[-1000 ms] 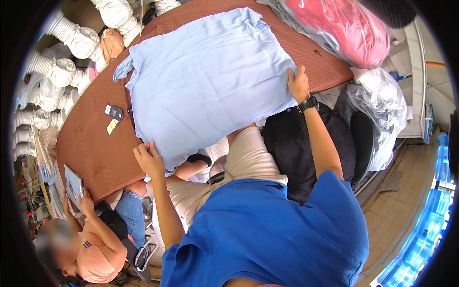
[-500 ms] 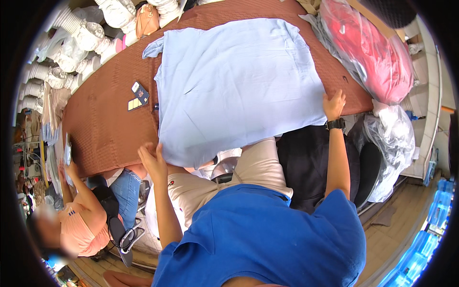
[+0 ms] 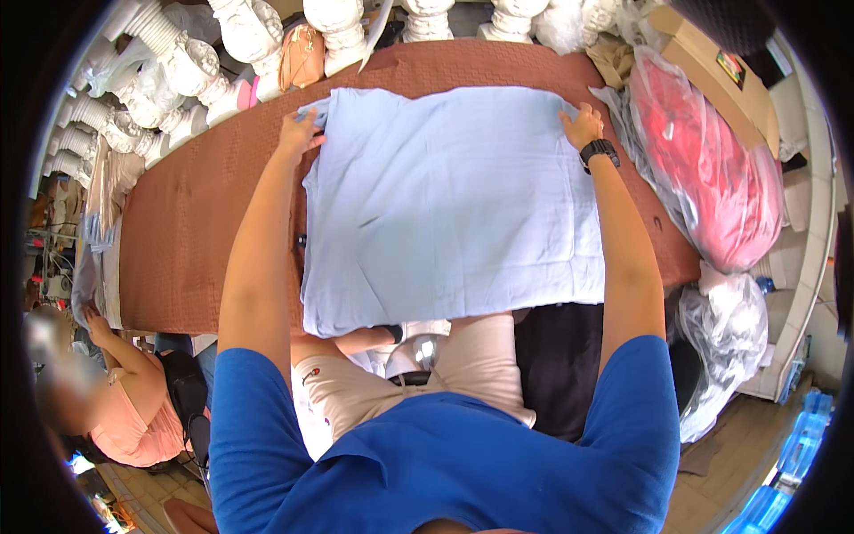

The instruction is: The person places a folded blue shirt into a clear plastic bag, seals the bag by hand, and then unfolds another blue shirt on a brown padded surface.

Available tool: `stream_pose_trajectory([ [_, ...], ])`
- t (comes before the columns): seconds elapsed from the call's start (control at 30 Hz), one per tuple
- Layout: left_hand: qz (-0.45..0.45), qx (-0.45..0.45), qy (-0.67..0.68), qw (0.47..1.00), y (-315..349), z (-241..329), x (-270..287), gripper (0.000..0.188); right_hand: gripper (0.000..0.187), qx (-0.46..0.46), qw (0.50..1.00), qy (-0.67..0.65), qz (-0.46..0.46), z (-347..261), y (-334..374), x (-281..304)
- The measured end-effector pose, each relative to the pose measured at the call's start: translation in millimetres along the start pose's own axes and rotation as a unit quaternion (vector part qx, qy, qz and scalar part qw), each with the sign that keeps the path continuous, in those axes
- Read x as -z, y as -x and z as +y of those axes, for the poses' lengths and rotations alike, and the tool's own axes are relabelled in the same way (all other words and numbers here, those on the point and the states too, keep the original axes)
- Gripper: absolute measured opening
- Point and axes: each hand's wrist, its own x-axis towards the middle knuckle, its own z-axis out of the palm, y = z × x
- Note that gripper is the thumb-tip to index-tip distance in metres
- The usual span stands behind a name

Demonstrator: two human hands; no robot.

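Observation:
A light blue cloth, perhaps a garment (image 3: 454,214), lies spread over the brown quilted table cover (image 3: 196,231), its near edge hanging at my lap. Slight creases run across it, and a small dark mark shows left of its middle. At its far left corner, by a bunched flap, my left hand (image 3: 300,133) rests with thumb and fingers apart. On the far right corner lies my right hand (image 3: 583,129), a black watch (image 3: 600,153) on its wrist. Its thumb stands apart from the fingers, and nothing shows clearly gripped in either hand.
A clear plastic bag of red cloth (image 3: 707,169) lies right of the table, beside a cardboard box (image 3: 725,84). White moulded pillars (image 3: 253,40) and a brown bag (image 3: 302,56) line the far edge. A person in a peach top (image 3: 133,405) sits at left.
Both hands have moved from the cloth's near part to its far corners. The far left flap has drawn in beside my left hand. My left forearm now covers where cards lay.

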Motion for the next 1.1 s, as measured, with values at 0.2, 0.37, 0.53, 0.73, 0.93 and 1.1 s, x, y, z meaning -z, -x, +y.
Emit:
stream_pose_trajectory([
  [0.2,-0.084,0.029,-0.222,0.971,6,22,-52,0.081,0.071,-0.061,0.996,0.04,-0.061,-2,-19,-14],
  [0.37,-0.007,-0.025,-0.116,0.993,-53,21,-29,0.053,0.035,-0.092,0.995,0.01,-0.044,8,-56,-14],
  [0.53,0.065,-0.103,-0.118,0.986,-92,24,8,0.059,0.018,-0.162,0.98,-0.111,0.011,-9,-74,-18],
  [0.73,0.083,-0.242,-0.39,0.885,-70,1,-8,0.085,0.049,0.076,0.988,-0.07,0.115,42,-66,-26],
  [0.93,-0.143,-0.031,-0.425,0.893,-28,-19,48,0.047,0.051,0.159,0.984,0.065,0.05,-3,62,2],
  [1.1,-0.023,-0.174,-0.469,0.866,0,-45,93,0.033,0.045,0.225,0.973,0.038,0.043,34,98,-17],
])
